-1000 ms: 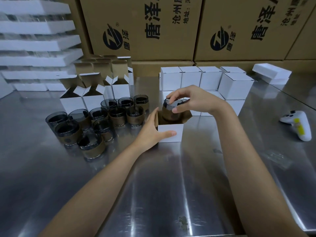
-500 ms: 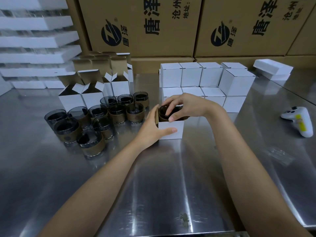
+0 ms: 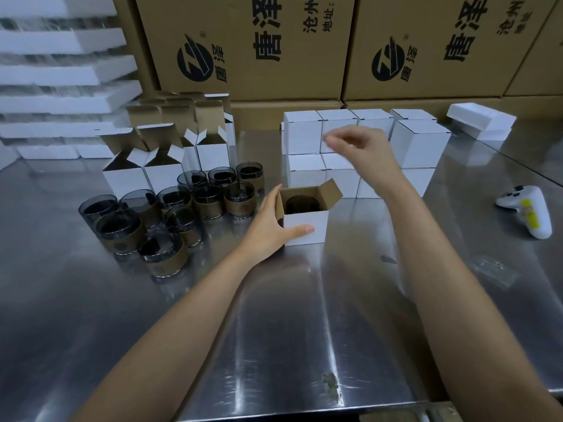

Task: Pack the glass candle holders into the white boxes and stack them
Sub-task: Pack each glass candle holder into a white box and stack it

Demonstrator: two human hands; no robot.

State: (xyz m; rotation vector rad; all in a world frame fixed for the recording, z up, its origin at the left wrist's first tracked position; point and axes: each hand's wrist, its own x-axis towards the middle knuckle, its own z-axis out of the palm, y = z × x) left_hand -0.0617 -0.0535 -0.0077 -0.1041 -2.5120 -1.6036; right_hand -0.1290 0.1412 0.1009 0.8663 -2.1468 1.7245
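While the left hand [image 3: 271,226] steadies the white box [image 3: 306,225] near the middle of the desk [image 3: 304,315], with its thumb laid across the front face and its fingers against the left wall, the right hand [image 3: 359,150] hangs in the air above and behind it, toward the far edge. Its fingers are loosely bent, and as far as the motion blur allows, it holds nothing. The box lies below that hand and nearer the person, so closing it means coming down and back. The brown-lined flap [image 3: 330,193] standing up on the box's right side is the part nearest the free hand. The glass candle holder [image 3: 301,205] sits upright inside, its long axis vertical and its mouth facing up, sunk below the rim. It shows as dark smoked glass in the shadow of the walls. The packing step looks done and the lid not yet folded. More loose candle holders [image 3: 210,199], smoky with a brown band around the lower half, cluster toward the left edge. Empty open boxes [image 3: 164,175] stand behind them, and the stack of closed boxes [image 3: 304,132] rises two high by the far edge, just behind the box in hand.
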